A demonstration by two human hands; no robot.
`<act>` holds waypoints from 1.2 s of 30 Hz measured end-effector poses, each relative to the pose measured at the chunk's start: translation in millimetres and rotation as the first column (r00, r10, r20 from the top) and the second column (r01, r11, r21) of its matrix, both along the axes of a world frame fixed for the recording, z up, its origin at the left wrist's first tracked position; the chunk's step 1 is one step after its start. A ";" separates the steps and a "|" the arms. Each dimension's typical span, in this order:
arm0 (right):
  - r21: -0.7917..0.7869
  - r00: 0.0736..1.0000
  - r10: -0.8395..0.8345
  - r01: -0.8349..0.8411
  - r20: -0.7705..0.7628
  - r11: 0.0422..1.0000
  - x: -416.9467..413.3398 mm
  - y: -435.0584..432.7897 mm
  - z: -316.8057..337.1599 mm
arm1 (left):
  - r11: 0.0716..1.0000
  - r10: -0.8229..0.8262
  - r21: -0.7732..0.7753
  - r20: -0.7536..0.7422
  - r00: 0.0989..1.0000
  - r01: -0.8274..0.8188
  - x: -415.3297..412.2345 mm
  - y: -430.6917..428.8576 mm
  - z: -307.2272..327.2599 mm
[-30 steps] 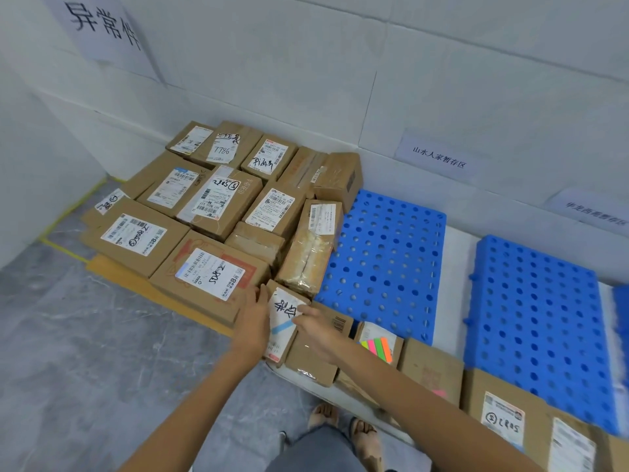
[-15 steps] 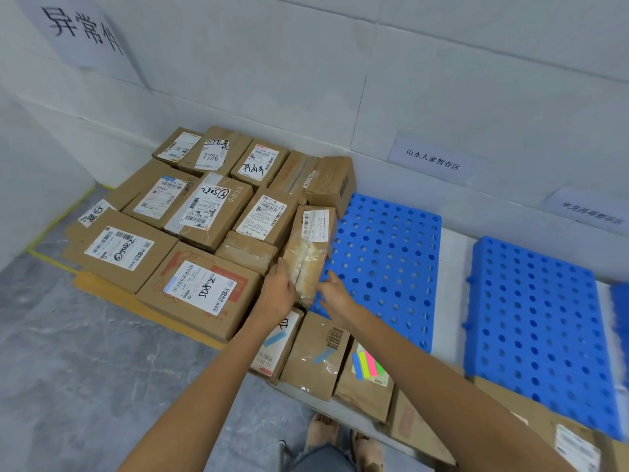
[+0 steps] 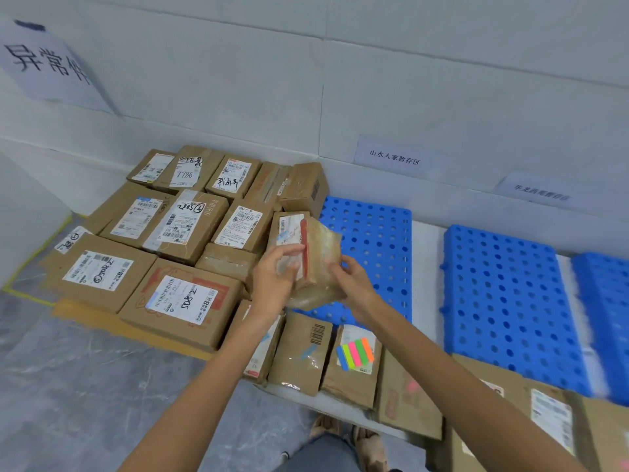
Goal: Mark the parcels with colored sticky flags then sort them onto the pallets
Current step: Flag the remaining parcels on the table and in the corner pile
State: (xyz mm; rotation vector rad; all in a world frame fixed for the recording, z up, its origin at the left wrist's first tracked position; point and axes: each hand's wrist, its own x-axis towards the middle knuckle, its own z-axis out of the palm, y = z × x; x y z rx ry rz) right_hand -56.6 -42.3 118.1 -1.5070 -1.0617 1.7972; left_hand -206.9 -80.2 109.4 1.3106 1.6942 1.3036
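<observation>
Two bare hands grasp one small brown parcel wrapped in clear shiny tape (image 3: 320, 267), with a red strip running down its upper face. The left hand (image 3: 272, 284) curls its fingers round the parcel's left side, over a white label there; the right hand (image 3: 355, 284) closes on the opposite edge, fingers bent against the tape. The parcel sits tilted between them, its far end higher than its near end. Whether its underside touches anything cannot be told.

Just beyond and to the right of the grip lies a bright blue perforated plastic pallet (image 3: 377, 240), bare on top; the held parcel overlaps its left edge. A second blue perforated pallet (image 3: 503, 301) lies well to the right of the grip. To the left of the grip, brown cardboard boxes with white shipping labels (image 3: 180, 301) are packed side by side on a flat yellow board (image 3: 85, 313).

Below the grip, nearer the person, a row of kraft-paper parcels leans along the floor. One with a printed barcode (image 3: 303, 369) carries a pale blue flag. The crumpled brown one beside it (image 3: 350, 386) bears a pad of coloured sticky flags (image 3: 355, 351): blue, yellow-green, pink, green and orange strips.
</observation>
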 end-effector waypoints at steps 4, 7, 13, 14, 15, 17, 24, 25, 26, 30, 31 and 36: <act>0.028 0.994 0.049 -0.052 0.094 0.998 36.9 -12.7 0.4 | 0.996 -0.088 -0.028 -0.050 0.995 0.086 41.9 -0.4 8.4; 0.018 0.998 0.028 -0.029 0.056 0.999 77.1 -26.0 -0.5 | 0.977 -0.186 -0.121 -0.075 0.980 0.176 66.7 -1.5 10.4; -0.060 0.986 -0.150 0.146 -0.067 0.987 159.5 -62.4 -17.4 | 0.904 -0.287 -0.267 0.197 0.937 0.333 112.6 -16.5 -3.5; -0.057 0.987 -0.156 0.154 -0.025 0.986 168.5 -69.6 -19.8 | 0.860 -0.333 -0.343 0.186 0.924 0.378 120.1 -18.3 -7.0; -0.052 0.988 -0.150 0.151 0.021 0.987 176.6 -76.5 -23.4 | 0.815 -0.375 -0.394 0.201 0.905 0.425 127.8 -21.5 -10.3; -0.043 0.988 -0.122 0.126 0.097 0.991 189.5 -90.2 -30.8 | 0.756 -0.412 -0.430 0.272 0.870 0.493 142.7 -30.0 -17.4; 0.004 0.962 -0.067 0.069 0.266 0.998 206.7 -127.3 -50.2 | 0.599 -0.376 -0.587 0.395 0.838 0.545 157.9 -46.8 -54.9; 0.016 0.950 -0.064 0.062 0.307 0.998 206.4 -130.8 -53.7 | 0.599 -0.405 -0.583 0.371 0.836 0.549 156.2 -48.2 -59.4; 0.030 0.937 -0.072 0.066 0.343 0.997 206.4 -133.2 -56.6 | 0.618 -0.456 -0.579 0.287 0.842 0.532 152.7 -48.6 -63.7; 0.056 0.910 -0.070 0.052 0.408 0.997 206.1 -135.6 -56.6 | 0.761 -0.590 -0.563 -0.393 0.706 0.323 125.6 -43.1 -93.2; 0.056 0.910 -0.067 0.048 0.409 0.997 206.4 -135.7 -56.1 | 0.765 -0.603 -0.580 -0.494 0.626 0.280 119.8 -43.1 -99.5; 0.061 0.909 -0.059 0.037 0.412 0.997 206.5 -135.6 -53.7 | 0.759 -0.642 -0.620 -0.665 0.381 0.197 110.9 -42.7 -118.0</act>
